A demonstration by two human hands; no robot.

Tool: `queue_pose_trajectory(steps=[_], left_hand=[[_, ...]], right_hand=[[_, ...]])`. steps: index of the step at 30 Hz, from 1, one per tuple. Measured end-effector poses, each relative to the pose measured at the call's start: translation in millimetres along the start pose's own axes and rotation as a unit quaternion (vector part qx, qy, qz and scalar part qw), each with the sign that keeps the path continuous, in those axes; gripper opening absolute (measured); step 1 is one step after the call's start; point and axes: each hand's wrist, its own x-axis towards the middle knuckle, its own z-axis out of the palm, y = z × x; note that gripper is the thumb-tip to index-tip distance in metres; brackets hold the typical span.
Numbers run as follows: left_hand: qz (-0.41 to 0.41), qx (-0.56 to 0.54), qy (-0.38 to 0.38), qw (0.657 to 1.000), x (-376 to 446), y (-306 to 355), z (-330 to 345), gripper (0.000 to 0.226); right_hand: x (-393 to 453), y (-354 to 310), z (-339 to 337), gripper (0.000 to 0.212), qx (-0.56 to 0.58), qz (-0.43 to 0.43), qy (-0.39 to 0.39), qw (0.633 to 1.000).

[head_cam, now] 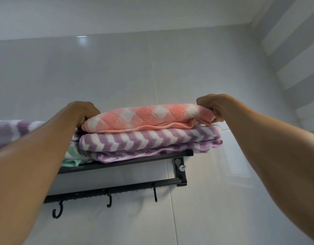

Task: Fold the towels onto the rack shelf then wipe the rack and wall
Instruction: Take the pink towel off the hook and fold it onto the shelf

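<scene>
Head view: both hands (left hand [83,112], right hand [211,106]) grip fluffy checked pink towel [147,117].

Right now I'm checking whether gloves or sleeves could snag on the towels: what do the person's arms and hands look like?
Both forearms are bare as far as the frame shows; no sleeves come into view. The left hand and the right hand wear no gloves. No watch, bracelet or ring shows on the visible sides; the fingers are mostly hidden, so rings there cannot be ruled out.
</scene>
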Motion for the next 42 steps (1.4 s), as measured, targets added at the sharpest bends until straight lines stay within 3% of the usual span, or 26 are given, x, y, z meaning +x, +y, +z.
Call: queue_pose_trajectory(steps=[5, 10, 12, 15, 17, 20, 25, 29, 33, 37, 42], left_hand=[[0.0, -0.019, -0.004, 1.0, -1.1, 0.8, 1.1, 0.028], [0.007, -0.153, 0.009, 0.988, -0.4, 7.8, -3.5, 0.074], [0.02, -0.149, 0.067, 0.986, 0.9, 15.6, -2.4, 0.076], [0.009, -0.069, 0.2, 0.977, -10.5, 26.6, -0.1, 0.081], [0.047, -0.06, 0.242, 0.967, -15.3, 32.1, 0.9, 0.081], [0.155, -0.072, 0.198, 0.965, -25.5, 49.7, 5.6, 0.081], [0.192, 0.009, 0.167, 0.967, -41.9, 71.2, 26.1, 0.084], [0.205, 0.024, 0.199, 0.958, -46.6, 69.1, 39.2, 0.073], [0.197, 0.022, 0.241, 0.95, -50.6, 68.6, 41.1, 0.076], [0.204, 0.003, 0.311, 0.928, -63.0, 66.7, 38.9, 0.078], [0.247, -0.026, 0.373, 0.894, -88.2, 55.1, 40.1, 0.064]], right_hand=[[-0.4, -0.2, -0.3, 0.02, 0.039, 0.008, 0.007, 0.999], [-8.3, -7.5, -1.5, 0.04, 0.02, -0.009, 0.039, 0.999], [-14.8, -11.7, -0.5, 0.039, -0.011, -0.035, 0.112, 0.993], [-26.6, -19.8, 6.8, 0.039, -0.121, -0.112, 0.279, 0.946], [-34.8, -30.0, 20.3, 0.039, -0.154, -0.196, 0.316, 0.915], [-45.6, -39.7, 49.9, 0.052, -0.211, -0.316, 0.289, 0.879], [-51.5, -31.1, 78.7, 0.061, -0.254, -0.342, 0.256, 0.868], [-49.8, -21.1, 79.5, 0.064, -0.259, -0.333, 0.254, 0.87], [-49.4, -21.5, 77.4, 0.062, -0.259, -0.335, 0.264, 0.866], [-54.3, -21.9, 76.1, 0.057, -0.234, -0.348, 0.272, 0.866], [-82.0, -15.0, 81.0, 0.047, -0.231, -0.347, 0.254, 0.873]])
